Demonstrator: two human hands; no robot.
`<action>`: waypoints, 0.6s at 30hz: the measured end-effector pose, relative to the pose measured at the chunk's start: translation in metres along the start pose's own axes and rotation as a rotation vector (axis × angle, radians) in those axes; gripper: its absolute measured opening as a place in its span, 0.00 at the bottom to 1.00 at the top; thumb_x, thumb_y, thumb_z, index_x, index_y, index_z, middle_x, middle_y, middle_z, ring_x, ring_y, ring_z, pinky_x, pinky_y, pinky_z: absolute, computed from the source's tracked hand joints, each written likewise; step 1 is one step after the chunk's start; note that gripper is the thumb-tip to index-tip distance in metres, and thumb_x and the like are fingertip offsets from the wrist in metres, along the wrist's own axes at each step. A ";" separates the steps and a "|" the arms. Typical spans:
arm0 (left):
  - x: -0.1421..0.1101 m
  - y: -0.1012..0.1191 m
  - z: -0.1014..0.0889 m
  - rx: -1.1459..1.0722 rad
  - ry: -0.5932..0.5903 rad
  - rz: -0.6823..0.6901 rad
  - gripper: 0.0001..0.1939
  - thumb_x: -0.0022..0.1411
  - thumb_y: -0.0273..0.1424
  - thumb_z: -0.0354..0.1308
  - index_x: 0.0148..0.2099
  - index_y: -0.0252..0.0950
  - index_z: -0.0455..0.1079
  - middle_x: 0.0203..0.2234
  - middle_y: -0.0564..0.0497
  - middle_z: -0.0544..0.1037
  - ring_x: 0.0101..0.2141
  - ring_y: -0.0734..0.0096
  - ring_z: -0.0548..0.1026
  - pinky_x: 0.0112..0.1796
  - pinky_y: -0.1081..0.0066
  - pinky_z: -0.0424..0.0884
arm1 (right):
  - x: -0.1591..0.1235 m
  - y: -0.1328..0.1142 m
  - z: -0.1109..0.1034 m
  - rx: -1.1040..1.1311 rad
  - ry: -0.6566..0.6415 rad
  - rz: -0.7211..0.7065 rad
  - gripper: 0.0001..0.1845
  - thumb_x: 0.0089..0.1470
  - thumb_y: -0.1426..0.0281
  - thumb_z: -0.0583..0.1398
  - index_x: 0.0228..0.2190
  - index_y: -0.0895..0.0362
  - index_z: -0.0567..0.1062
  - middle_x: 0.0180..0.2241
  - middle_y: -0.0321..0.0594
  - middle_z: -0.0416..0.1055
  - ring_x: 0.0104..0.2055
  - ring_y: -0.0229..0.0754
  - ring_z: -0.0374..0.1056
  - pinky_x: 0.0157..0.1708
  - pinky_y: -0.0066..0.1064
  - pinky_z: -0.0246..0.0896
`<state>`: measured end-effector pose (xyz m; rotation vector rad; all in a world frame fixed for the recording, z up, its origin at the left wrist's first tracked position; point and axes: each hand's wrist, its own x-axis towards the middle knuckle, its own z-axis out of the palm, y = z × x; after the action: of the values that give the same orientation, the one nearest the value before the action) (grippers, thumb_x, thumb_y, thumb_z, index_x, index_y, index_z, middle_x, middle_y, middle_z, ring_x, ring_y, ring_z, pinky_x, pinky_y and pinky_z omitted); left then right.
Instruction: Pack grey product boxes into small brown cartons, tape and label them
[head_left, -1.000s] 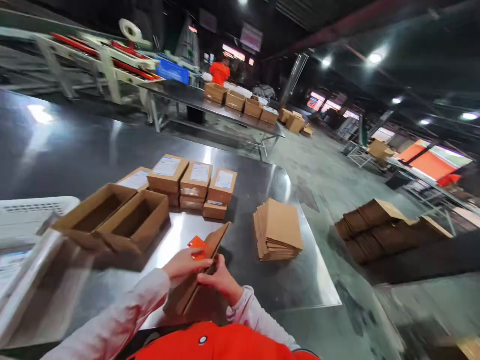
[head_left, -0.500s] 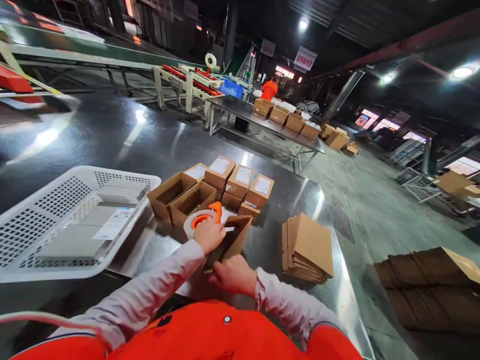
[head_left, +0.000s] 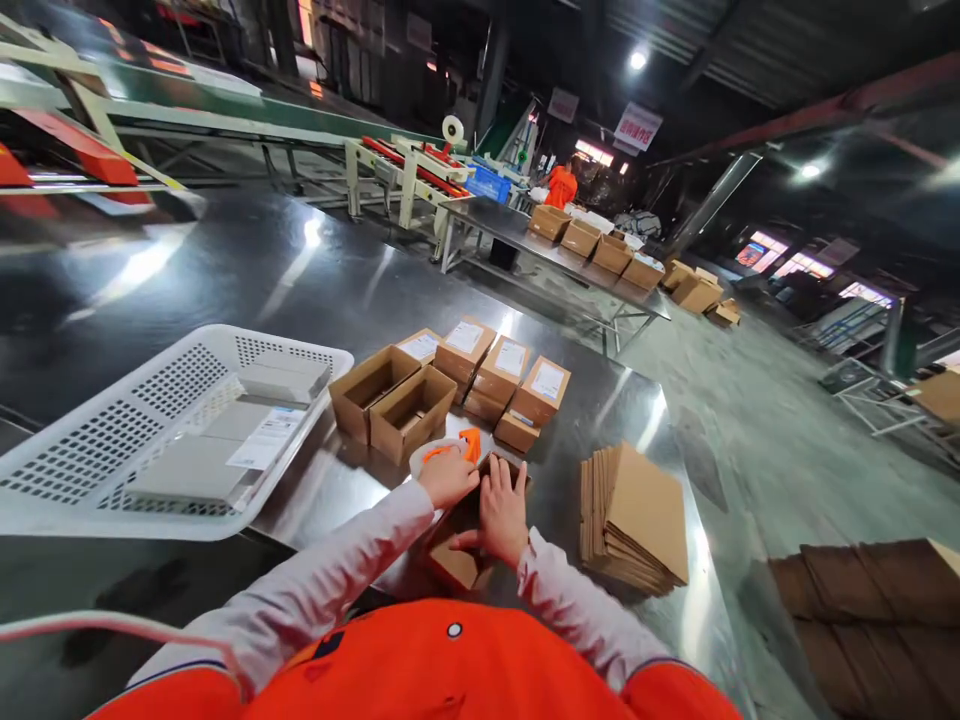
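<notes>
Left hand (head_left: 448,478) closed around an orange tape dispenser (head_left: 471,445), right hand (head_left: 504,512) spread on a small cardboard box (head_left: 459,562), hands close together at the table's (head_left: 559,500) near edge, flat cardboard stack (head_left: 646,515) by its right edge.

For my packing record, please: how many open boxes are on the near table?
3: the first box beside the white basket, the second box right of that, the third box between left hand and right hand. None seems hidden.

No legible txt: hanging sign (head_left: 637,127), box labels (head_left: 511,357) (too sm./blurry).
</notes>
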<state>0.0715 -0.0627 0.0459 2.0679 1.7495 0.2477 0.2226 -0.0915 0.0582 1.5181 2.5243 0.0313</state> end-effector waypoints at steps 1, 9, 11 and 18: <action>0.004 0.001 -0.002 0.013 -0.013 -0.004 0.17 0.76 0.42 0.63 0.51 0.31 0.77 0.47 0.43 0.80 0.47 0.61 0.80 0.53 0.55 0.79 | -0.001 0.002 0.002 0.033 0.028 0.052 0.49 0.50 0.49 0.76 0.63 0.66 0.76 0.77 0.71 0.50 0.80 0.78 0.47 0.76 0.74 0.43; 0.001 0.029 -0.003 0.097 -0.075 -0.015 0.22 0.79 0.42 0.53 0.55 0.31 0.81 0.50 0.35 0.78 0.51 0.51 0.77 0.56 0.50 0.72 | -0.021 -0.015 -0.011 0.092 -0.173 0.111 0.29 0.64 0.56 0.69 0.53 0.69 0.83 0.56 0.73 0.77 0.59 0.66 0.78 0.59 0.49 0.75; -0.008 0.043 0.009 0.099 -0.084 -0.001 0.28 0.81 0.43 0.46 0.57 0.30 0.82 0.52 0.31 0.76 0.56 0.43 0.74 0.57 0.47 0.68 | -0.031 -0.009 -0.012 0.098 -0.218 0.093 0.33 0.67 0.55 0.67 0.58 0.72 0.81 0.62 0.76 0.72 0.65 0.67 0.73 0.65 0.50 0.70; 0.005 0.031 0.049 0.035 -0.226 0.005 0.32 0.77 0.50 0.49 0.67 0.33 0.78 0.50 0.30 0.75 0.53 0.37 0.72 0.53 0.50 0.68 | -0.076 0.057 0.016 0.275 -0.125 -0.581 0.37 0.72 0.47 0.60 0.66 0.62 0.75 0.70 0.57 0.69 0.76 0.55 0.62 0.80 0.53 0.44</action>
<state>0.1192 -0.0715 0.0145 2.0367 1.6232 -0.0154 0.3098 -0.1321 0.0610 0.7670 2.8415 -0.4919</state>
